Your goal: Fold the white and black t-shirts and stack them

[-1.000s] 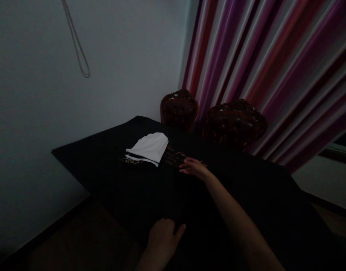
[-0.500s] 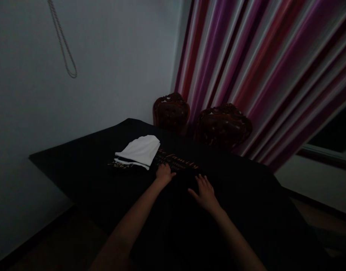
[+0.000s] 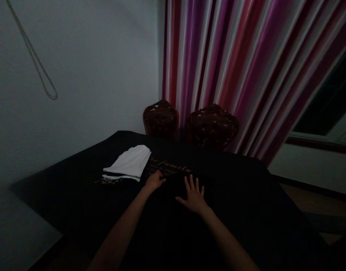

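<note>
My right hand [image 3: 193, 197] is spread over the black worktop [image 3: 246, 195], apart from my left hand [image 3: 154, 181], whose curled grip I can't make out. The folded white cloth [image 3: 130, 162] lies left of and beyond my nearer left, long axis slanting away rightward.

The left hand [image 3: 154, 181], fingers bent, is over the black tablecloth [image 3: 85, 165]. The folded white cloth [image 3: 130, 161] lies to its left. The right hand [image 3: 194, 198] has spread fingers. Chairs [image 3: 161, 123] stand beyond both hands.
</note>
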`<state>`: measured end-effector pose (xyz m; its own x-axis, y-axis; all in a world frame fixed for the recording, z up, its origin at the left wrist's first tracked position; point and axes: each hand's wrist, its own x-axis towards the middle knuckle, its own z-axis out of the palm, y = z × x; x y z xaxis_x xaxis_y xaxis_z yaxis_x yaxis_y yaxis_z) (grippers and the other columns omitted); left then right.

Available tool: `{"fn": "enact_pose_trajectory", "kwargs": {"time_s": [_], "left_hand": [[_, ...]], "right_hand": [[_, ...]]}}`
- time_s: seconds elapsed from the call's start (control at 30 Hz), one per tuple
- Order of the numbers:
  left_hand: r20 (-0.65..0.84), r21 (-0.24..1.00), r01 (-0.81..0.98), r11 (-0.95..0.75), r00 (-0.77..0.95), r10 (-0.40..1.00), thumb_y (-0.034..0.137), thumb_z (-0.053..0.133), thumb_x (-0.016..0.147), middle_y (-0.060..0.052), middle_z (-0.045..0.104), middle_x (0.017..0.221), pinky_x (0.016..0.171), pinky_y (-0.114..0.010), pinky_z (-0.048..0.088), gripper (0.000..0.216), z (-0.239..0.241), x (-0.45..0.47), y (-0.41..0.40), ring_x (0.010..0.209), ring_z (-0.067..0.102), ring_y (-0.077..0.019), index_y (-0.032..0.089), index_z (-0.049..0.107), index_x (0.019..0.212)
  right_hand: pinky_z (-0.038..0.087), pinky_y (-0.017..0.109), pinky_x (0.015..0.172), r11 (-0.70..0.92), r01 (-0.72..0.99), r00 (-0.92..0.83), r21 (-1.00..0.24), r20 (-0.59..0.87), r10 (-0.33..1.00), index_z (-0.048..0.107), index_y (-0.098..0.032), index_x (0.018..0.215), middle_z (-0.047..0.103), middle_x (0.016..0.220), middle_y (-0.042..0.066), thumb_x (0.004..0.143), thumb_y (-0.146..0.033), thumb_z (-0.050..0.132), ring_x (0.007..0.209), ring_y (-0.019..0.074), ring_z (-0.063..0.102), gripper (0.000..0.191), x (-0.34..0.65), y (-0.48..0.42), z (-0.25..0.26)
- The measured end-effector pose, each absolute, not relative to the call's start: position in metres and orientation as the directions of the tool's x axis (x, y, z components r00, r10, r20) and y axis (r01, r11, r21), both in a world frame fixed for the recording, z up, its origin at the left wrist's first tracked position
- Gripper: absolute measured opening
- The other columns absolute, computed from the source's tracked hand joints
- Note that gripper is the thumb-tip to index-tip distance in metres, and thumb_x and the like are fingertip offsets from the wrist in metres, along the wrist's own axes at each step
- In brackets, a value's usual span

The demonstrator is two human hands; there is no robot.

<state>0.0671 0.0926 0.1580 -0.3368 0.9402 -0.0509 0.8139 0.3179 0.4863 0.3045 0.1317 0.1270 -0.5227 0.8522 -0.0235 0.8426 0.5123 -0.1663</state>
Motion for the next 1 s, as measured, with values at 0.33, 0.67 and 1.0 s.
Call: {"fn": "enact_pose_trajectory", "kwargs": {"time_s": [0.33,0.67,1.0], "left_hand": [[-0.041,0.644,0.75,0.152,-0.164,0.986,0.035,0.057,0.089,-0.006,0.067,0.095,0.06,-0.025,0.051,0.034,0.188,0.145,0.156,0.062,0.063,-0.0115,0.015,0.048,0.115],[0.163,0.57,0.691,-0.445,0.436,0.885,0.037,0.053,0.093,-0.008,0.035,0.152,0.117,-0.046,0.024,0.049,0.167,0.178,0.055,0.142,0.028,-0.0219,0.025,0.042,0.139],[0.089,0.249,0.656,-0.713,0.718,0.691,0.061,0.061,0.081,-0.011,0.055,0.136,0.102,-0.039,0.047,0.063,0.163,0.131,-0.08,0.127,0.05,-0.0273,0.025,0.05,0.132]], "right_hand": [[0.006,0.062,0.111,0.55,0.805,-0.56,-0.224,0.021,0.828,0.029,-0.012,0.15,0.007,0.156,0.016,0.095,-0.064,0.031,0.142,0.0378,-0.005,0.076,0.306,0.064,0.144],[0.05,0.044,0.095,0.946,0.319,-0.916,0.053,0.272,0.294,0.04,-0.023,0.144,0.041,0.144,0.011,0.099,-0.039,0.047,0.126,0.0323,0.047,0.049,0.399,-0.024,0.118],[0.056,0.033,0.084,0.886,0.459,-0.844,0.059,0.341,0.415,0.061,-0.019,0.121,0.059,0.129,0.009,0.089,-0.019,0.053,0.109,0.0252,0.061,0.032,0.457,-0.044,0.126]]}}
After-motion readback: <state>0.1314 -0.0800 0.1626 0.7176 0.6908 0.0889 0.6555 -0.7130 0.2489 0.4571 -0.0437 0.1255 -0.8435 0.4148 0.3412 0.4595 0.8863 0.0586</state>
